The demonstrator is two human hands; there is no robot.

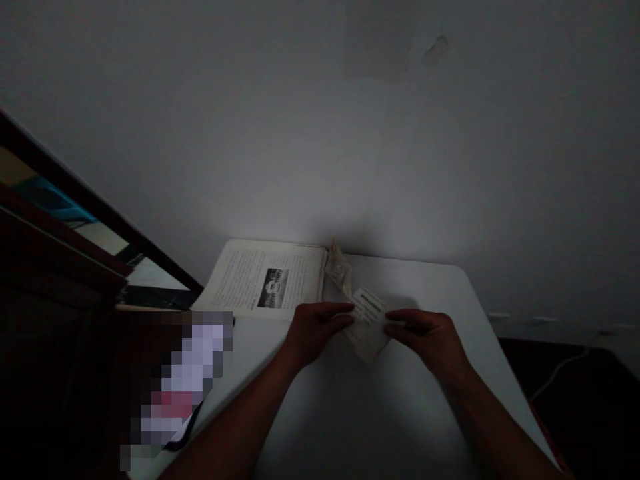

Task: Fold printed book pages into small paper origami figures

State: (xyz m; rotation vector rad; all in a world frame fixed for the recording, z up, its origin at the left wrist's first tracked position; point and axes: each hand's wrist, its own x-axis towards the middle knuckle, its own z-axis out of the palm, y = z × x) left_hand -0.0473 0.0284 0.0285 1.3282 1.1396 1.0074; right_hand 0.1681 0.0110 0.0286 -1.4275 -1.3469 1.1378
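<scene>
Both of my hands hold a small folded sheet of printed paper point(369, 319) just above a white table point(350, 413). My left hand point(316, 330) pinches its left edge with closed fingers. My right hand point(429, 335) pinches its right edge the same way. The paper is tilted, with dark print on its upper face. Behind it a second crumpled paper piece point(339, 268) stands upright near the book.
An open book point(265, 280) with text and a dark picture lies at the table's back left, against a pale wall point(320, 133). Dark wooden furniture point(55, 267) fills the left side. A blurred pixelated patch point(180, 387) sits at the lower left. A dark floor with a cable point(560, 370) lies to the right.
</scene>
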